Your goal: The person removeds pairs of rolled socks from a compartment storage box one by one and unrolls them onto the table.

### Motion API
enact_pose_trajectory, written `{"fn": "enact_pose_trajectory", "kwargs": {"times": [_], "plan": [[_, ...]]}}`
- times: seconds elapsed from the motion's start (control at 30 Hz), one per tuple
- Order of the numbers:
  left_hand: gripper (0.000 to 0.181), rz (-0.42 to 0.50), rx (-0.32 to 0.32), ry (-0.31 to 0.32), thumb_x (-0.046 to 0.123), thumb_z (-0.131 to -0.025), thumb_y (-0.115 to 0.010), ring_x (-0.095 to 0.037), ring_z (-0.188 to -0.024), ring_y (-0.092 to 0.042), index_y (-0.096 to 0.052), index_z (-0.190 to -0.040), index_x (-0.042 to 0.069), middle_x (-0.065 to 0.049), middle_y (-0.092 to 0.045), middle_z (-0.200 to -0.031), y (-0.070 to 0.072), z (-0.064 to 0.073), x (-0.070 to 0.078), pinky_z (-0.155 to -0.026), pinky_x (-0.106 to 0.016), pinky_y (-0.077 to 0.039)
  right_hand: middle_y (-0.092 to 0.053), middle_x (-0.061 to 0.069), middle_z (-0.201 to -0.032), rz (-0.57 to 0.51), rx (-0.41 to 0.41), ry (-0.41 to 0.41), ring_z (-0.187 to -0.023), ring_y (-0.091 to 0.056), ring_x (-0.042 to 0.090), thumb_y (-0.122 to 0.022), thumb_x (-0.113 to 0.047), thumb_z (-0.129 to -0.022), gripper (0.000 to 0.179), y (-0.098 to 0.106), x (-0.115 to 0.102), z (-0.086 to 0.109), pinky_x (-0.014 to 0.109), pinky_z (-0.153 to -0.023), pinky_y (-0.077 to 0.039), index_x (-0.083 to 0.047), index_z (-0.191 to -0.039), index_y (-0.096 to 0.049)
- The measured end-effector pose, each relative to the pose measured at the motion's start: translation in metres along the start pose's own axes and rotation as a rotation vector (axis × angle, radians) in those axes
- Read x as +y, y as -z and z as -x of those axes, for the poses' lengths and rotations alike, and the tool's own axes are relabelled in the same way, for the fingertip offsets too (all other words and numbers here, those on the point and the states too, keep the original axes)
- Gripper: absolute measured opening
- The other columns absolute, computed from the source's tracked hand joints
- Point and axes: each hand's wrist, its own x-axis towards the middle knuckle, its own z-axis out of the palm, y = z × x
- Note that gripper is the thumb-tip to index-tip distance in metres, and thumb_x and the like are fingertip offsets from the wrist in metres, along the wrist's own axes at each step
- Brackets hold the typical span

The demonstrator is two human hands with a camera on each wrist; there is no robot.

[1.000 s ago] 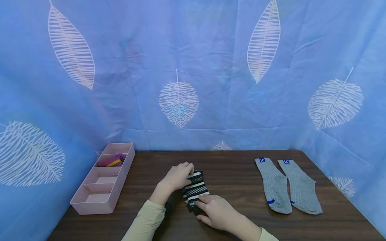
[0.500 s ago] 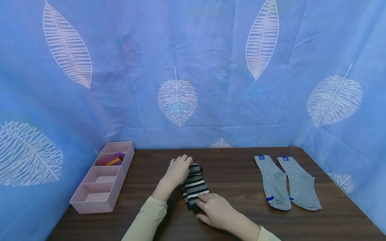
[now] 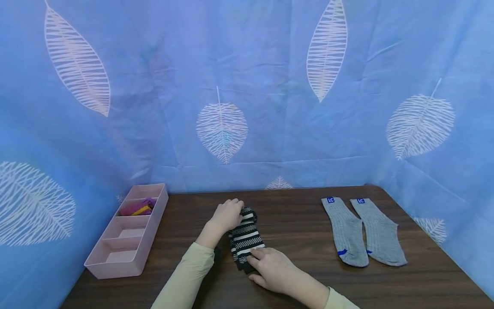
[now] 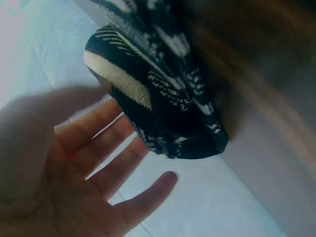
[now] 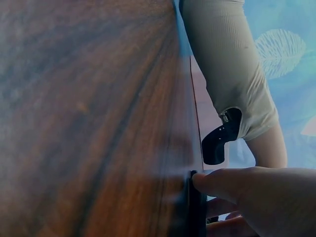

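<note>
A pair of black, white and grey striped socks (image 3: 247, 238) lies in the middle of the wooden table, one on the other. My left hand (image 3: 227, 215) pinches their far end, thumb on one side and fingers behind. In the left wrist view, that folded end of the striped socks (image 4: 128, 81) stands clear of the table, the little finger (image 4: 155, 195) apart from it. My right hand (image 3: 275, 270) rests its fingertips on the near end, and its thumb (image 5: 212, 181) lies at the near edge.
A pink divided box (image 3: 152, 231) stands at the left, with a purple and yellow folded bundle (image 3: 137, 208) in one compartment. Two grey socks (image 3: 347, 236) lie flat side by side at the right. A blue leaf-patterned curtain (image 3: 262, 128) hangs behind the wooden table (image 3: 301, 214).
My left hand has moved slightly away from me and up with the far end of the striped socks, showing more stripes. My right hand has stayed on the near end.
</note>
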Motion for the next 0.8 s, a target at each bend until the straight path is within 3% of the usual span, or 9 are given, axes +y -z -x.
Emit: {"fn": "enact_pose_trajectory", "kwargs": {"times": [0.13,0.33,0.47,0.63,0.8], "plan": [[0.034,-0.022,-0.099,-0.021,0.023,-0.090,-0.070,-0.027,-0.106,-0.062,-0.059,-0.118,0.008,-0.009,-0.064,-0.116,-0.001,-0.004,-0.003,-0.084,-0.045,-0.054,-0.067,0.006,-0.124,0.017,0.025,0.003,-0.113,-0.065,0.018,-0.065,-0.043,-0.090,0.040,-0.001,0.000,0.000,0.034,-0.094,-0.053,-0.015,-0.118,-0.069],[0.021,-0.086,-0.161,-0.041,0.009,-0.094,-0.063,-0.024,-0.100,-0.066,-0.062,-0.115,0.009,-0.008,-0.068,-0.108,0.003,-0.014,-0.005,-0.081,-0.043,-0.055,-0.067,0.006,-0.126,0.008,0.002,-0.004,-0.114,-0.065,0.018,-0.064,-0.043,-0.091,0.040,-0.002,-0.001,-0.001,0.034,-0.095,-0.052,-0.016,-0.120,-0.069],[0.025,-0.079,-0.201,-0.032,0.007,-0.094,-0.062,-0.023,-0.102,-0.066,-0.063,-0.119,0.011,-0.007,-0.068,-0.110,0.005,-0.024,-0.007,-0.084,-0.044,-0.054,-0.066,0.005,-0.126,0.009,-0.004,-0.005,-0.114,-0.064,0.017,-0.064,-0.043,-0.091,0.040,-0.002,-0.002,-0.001,0.034,-0.095,-0.052,-0.016,-0.120,-0.069],[0.031,-0.033,-0.225,-0.007,0.007,-0.097,-0.056,-0.024,-0.109,-0.064,-0.062,-0.127,0.013,-0.007,-0.068,-0.119,0.002,-0.036,-0.014,-0.091,-0.048,-0.052,-0.066,0.005,-0.127,0.002,-0.016,-0.014,-0.115,-0.064,0.017,-0.064,-0.043,-0.091,0.040,-0.002,-0.001,-0.001,0.034,-0.095,-0.052,-0.016,-0.121,-0.068],[0.030,-0.027,-0.177,0.010,0.010,-0.098,-0.056,-0.026,-0.113,-0.061,-0.064,-0.126,0.017,-0.006,-0.065,-0.122,-0.007,-0.045,-0.024,-0.090,-0.050,-0.051,-0.066,0.006,-0.127,-0.017,-0.030,-0.014,-0.115,-0.064,0.018,-0.063,-0.042,-0.092,0.040,-0.002,0.000,0.000,0.035,-0.095,-0.052,-0.016,-0.121,-0.068]]}}
